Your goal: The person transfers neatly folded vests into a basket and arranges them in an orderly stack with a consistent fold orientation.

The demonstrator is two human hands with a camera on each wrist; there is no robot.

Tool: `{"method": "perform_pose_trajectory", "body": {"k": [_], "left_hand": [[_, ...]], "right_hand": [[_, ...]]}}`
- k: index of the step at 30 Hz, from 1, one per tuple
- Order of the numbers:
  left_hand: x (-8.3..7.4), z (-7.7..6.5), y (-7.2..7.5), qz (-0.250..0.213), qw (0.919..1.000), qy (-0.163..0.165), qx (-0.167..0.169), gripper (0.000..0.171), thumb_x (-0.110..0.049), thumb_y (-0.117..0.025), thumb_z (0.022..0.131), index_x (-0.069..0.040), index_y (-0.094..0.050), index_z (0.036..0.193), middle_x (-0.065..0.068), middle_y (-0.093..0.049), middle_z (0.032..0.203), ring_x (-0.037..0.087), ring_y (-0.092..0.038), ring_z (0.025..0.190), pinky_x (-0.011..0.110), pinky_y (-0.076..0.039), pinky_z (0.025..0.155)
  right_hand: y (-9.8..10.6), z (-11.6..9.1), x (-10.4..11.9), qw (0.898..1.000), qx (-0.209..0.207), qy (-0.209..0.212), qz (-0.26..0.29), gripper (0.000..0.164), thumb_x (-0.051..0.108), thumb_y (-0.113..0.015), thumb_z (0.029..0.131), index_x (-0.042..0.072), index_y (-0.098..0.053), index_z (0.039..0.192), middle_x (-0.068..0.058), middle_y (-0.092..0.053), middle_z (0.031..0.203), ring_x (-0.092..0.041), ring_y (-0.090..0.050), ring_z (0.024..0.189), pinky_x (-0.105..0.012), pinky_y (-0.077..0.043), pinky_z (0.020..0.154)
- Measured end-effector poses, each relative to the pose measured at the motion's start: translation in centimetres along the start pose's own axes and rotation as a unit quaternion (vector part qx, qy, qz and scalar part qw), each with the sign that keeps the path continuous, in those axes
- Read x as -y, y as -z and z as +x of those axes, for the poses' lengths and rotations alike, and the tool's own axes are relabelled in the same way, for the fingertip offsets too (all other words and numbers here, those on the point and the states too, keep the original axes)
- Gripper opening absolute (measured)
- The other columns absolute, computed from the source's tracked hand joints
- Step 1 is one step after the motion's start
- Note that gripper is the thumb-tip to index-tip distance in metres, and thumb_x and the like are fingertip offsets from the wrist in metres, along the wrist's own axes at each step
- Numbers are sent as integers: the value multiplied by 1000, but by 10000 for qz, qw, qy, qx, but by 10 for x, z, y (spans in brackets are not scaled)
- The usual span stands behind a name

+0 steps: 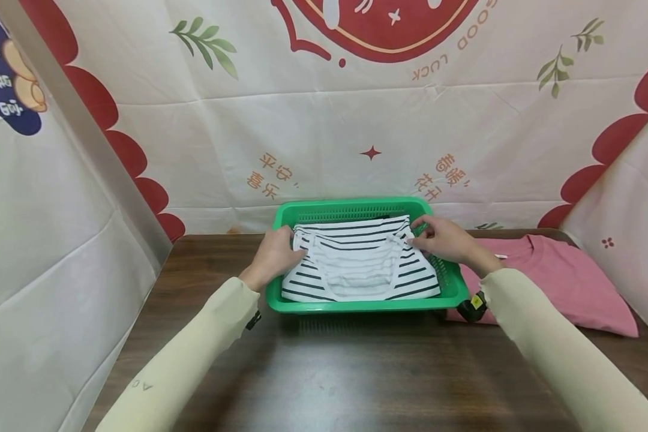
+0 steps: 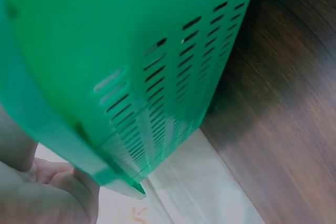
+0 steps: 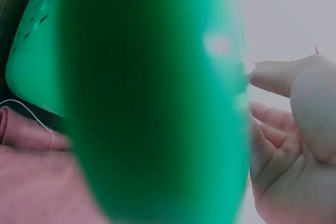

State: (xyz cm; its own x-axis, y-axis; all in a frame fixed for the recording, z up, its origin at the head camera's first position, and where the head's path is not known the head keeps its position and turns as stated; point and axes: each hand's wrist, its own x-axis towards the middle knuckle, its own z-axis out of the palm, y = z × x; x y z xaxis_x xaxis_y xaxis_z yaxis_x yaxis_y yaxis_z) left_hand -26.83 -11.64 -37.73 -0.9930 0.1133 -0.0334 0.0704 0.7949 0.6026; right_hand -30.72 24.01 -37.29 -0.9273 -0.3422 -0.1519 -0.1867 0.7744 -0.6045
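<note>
A folded white garment with dark stripes (image 1: 356, 228) lies in a green plastic basket (image 1: 351, 307). Its middle shows a pale, U-shaped panel. At the garment's left edge my left hand (image 1: 277, 255) grips the cloth, thumb on top and the other fingers partly hidden. My right hand (image 1: 444, 239) pinches the upper right corner between thumb and fingers. In the left wrist view the slotted basket wall (image 2: 157, 77) hides most of the left hand (image 2: 47, 192). Blurred green plastic (image 3: 152, 98) covers the right fingertips in the right wrist view, beside the right hand (image 3: 294, 124).
A pink T-shirt (image 1: 561, 282) lies spread to the right of the basket, partly behind the right forearm. The dark wooden table (image 1: 324, 372) runs toward me. A printed white cloth (image 1: 324, 138) hangs just behind the basket, and another (image 1: 59, 270) borders the left side.
</note>
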Motion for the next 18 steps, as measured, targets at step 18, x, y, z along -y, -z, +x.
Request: {"method": "perform_pose_trajectory", "body": {"k": [18], "left_hand": [[-8,-12,-5,1021,9932,-537,157,28,1,-68,86,6,-63,113,14,-62,96,23,-56,83,35,-52,72]], "right_hand": [[-4,-7,13,9904,509,471,-1198,63,29,-78,86,5,-50,138,-20,-54,129,-32,-58,109,-58,-49,92]]}}
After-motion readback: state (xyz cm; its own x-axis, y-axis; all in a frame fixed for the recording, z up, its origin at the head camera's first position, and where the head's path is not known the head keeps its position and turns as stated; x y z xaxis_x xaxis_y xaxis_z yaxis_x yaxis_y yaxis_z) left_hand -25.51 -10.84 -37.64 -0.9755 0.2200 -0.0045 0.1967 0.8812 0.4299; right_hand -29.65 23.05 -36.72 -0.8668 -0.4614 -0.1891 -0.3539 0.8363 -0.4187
